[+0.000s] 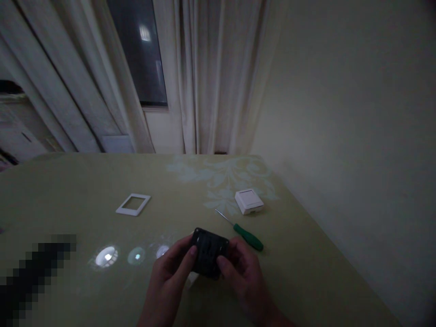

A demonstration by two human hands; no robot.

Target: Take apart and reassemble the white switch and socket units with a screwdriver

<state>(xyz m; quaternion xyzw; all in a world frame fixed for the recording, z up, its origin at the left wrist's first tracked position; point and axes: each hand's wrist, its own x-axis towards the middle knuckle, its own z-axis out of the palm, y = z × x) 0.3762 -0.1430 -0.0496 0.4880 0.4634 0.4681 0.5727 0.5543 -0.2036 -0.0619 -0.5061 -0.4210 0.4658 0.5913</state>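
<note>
Between my two hands, a dark, square wall socket module [208, 252] is held tilted above the table. My left hand [173, 274] grips its left edge, thumb on the face and fingers behind. On the opposite edge, my right hand [241, 270] closes in the same way, its thumb low on the face. Slots or recesses show faintly on the dark surface. A pale piece [192, 279] is partly visible below the module, mostly hidden. Just beyond my right hand lies a screwdriver [248, 237] with a green handle, its thin shaft pointing away to the left.
A white square frame [124, 211] lies flat at the left. A white box-shaped switch or socket unit [249, 201] sits at the right, near the wall [357, 136]. The glossy patterned table [85, 181] reflects several lights. Curtains [218, 91] hang behind its far edge.
</note>
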